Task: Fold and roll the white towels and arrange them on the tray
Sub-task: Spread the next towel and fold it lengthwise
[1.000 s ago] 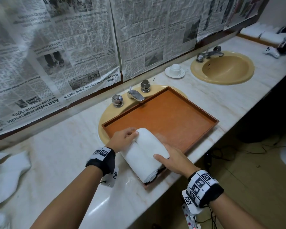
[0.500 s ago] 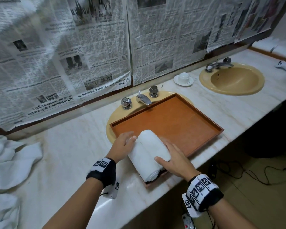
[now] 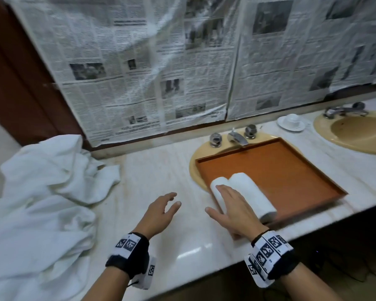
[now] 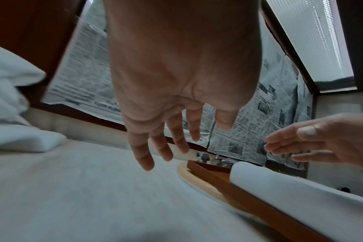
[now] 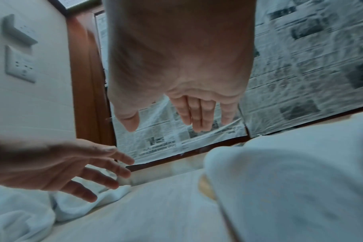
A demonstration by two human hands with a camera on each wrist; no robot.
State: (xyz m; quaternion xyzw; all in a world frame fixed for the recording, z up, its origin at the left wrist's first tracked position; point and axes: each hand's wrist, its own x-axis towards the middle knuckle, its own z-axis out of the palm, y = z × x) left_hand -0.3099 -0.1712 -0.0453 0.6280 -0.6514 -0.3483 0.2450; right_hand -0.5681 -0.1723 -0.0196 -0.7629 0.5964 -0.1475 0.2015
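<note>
Two rolled towels (image 3: 245,195) lie on the tray (image 3: 291,168) at centre right; the unfolded heap (image 3: 41,203) at left awaits. Left hand (image 3: 161,211) and right hand (image 3: 232,209) hover with loose, empty fingers.

Desk (image 3: 161,170): pale veined stone, polished, glossy at 6 o'clock.
Tray (image 3: 291,170): orange-brown wood, smooth, matt.
Rolled towels (image 3: 252,192): white cloth, soft nap.
Loose towels (image 3: 41,203), 9 o'clock: white cloth, rumpled.
Taps (image 3: 237,136): shiny metal.
Wall covering (image 3: 161,61), 12 o'clock: newsprint paper, wrinkled.
Wristbands (image 3: 128,250): black fabric.
</note>
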